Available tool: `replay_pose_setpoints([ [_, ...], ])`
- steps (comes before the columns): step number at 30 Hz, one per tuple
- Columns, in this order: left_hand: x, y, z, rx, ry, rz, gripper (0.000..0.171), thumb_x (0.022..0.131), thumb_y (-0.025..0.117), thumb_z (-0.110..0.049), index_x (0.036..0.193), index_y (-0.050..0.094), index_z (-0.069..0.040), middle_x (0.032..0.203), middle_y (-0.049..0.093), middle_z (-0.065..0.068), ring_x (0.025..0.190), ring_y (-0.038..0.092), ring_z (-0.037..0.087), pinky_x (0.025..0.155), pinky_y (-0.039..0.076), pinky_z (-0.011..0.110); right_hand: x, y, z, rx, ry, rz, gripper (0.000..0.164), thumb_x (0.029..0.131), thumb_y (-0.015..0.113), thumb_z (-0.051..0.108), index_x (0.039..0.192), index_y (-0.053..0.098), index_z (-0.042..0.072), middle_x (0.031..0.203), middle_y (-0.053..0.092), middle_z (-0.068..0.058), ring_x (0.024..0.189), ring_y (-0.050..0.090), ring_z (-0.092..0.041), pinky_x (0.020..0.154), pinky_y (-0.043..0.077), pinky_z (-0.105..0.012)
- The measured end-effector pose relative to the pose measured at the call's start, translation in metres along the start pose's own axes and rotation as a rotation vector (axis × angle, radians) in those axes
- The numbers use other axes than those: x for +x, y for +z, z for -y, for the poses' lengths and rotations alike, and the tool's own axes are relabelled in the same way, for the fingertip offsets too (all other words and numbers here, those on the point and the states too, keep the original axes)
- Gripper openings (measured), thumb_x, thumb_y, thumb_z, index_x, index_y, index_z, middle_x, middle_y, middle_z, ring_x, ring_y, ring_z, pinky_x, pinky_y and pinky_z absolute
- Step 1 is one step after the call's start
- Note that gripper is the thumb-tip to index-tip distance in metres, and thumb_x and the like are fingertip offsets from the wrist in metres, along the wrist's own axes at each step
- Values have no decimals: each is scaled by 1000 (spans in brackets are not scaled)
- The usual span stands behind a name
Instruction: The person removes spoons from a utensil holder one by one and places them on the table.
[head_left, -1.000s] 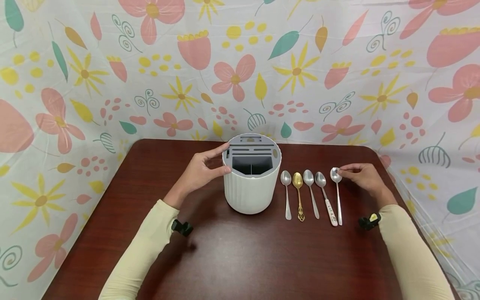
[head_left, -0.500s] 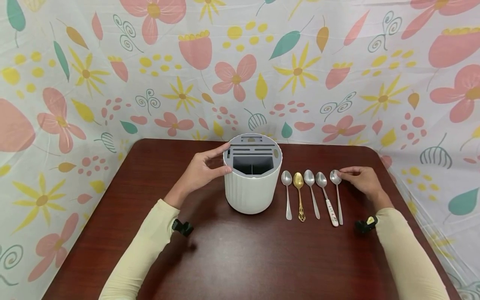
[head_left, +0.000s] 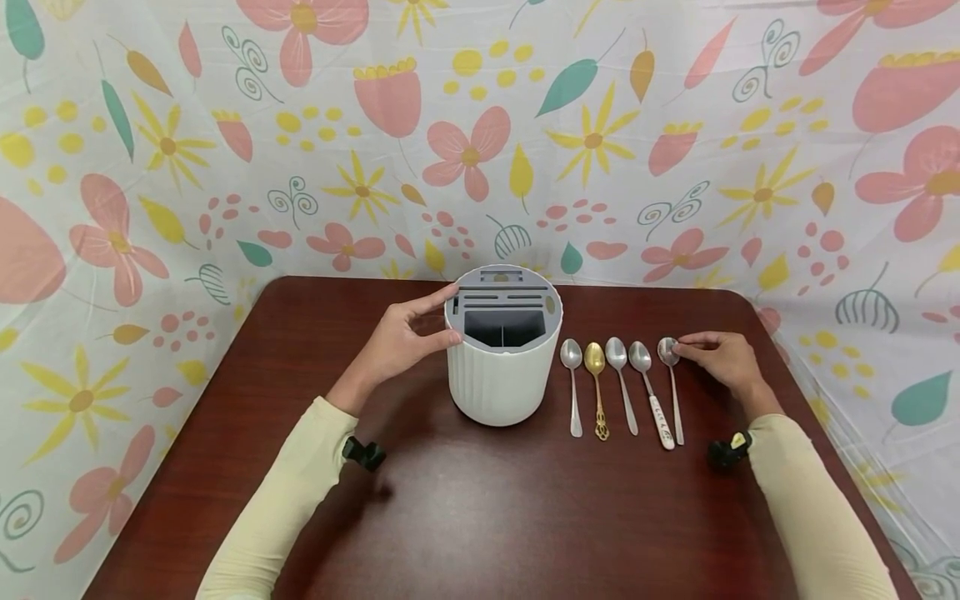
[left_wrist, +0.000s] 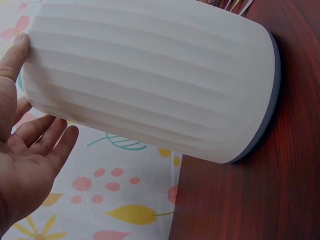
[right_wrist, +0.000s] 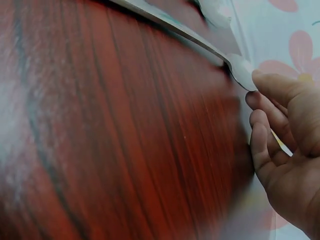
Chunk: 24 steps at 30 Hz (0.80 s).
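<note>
A white ribbed utensil holder (head_left: 498, 387) with a grey slotted top stands upright on the dark wooden table (head_left: 465, 517). My left hand (head_left: 401, 337) rests at its left rim, thumb and index finger spread and nearly straight; in the left wrist view the other fingers are loosely bent beside the holder (left_wrist: 150, 75). To the right, my right hand (head_left: 722, 360) pinches the bowl of the rightmost silver spoon (head_left: 675, 404) between thumb and fingertips. The right wrist view shows the thumb over the bowl of that spoon (right_wrist: 242, 70), its handle running along close to the tabletop.
Between holder and right hand lie a silver spoon (head_left: 574, 400), a gold spoon (head_left: 598, 392), another silver spoon (head_left: 626, 392) and a spoon with a white patterned handle (head_left: 660, 417). A floral cloth (head_left: 480, 225) hangs behind the table.
My right hand and wrist have shifted slightly left, and the pinched spoon has edged left with them. The left hand and the holder keep their places.
</note>
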<state>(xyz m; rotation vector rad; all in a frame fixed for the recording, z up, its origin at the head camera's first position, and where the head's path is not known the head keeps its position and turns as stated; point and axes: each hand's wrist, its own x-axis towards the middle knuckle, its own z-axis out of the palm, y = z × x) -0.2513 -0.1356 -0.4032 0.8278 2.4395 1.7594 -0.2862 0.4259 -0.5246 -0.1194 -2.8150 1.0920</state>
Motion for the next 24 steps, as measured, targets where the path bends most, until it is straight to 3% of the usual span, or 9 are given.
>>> replay_pose_setpoints([
  [9, 2, 1, -3, -8, -7, 2, 67, 92, 80, -22, 152, 51, -27, 155, 49, -9, 142, 46, 11, 109, 47, 46, -3, -5, 4, -28, -3, -2, 45, 91, 76, 48, 111, 80, 8, 88, 74, 11, 77, 57, -2, 65, 44, -20],
  [13, 1, 2, -3, -11, -10, 6, 68, 91, 80, -20, 152, 51, -26, 155, 49, -8, 142, 46, 12, 110, 46, 47, -7, -10, 11, -51, -43, -21, 43, 93, 73, 49, 112, 80, 12, 90, 76, 5, 75, 58, -1, 63, 44, -21],
  [20, 0, 1, 0, -29, 17, 8, 70, 92, 79, -18, 155, 48, -23, 153, 52, -6, 135, 54, 16, 110, 46, 47, -15, -21, 48, -96, -166, -61, 35, 94, 73, 48, 110, 79, 18, 95, 75, -7, 74, 59, -5, 60, 45, -23],
  [24, -1, 0, 2, -62, 27, 0, 76, 92, 78, -18, 158, 41, -17, 156, 48, 0, 137, 52, 20, 112, 43, 49, -21, -27, 77, -93, -220, -75, 32, 92, 75, 46, 109, 79, 19, 91, 75, -4, 72, 60, -3, 59, 45, -20],
])
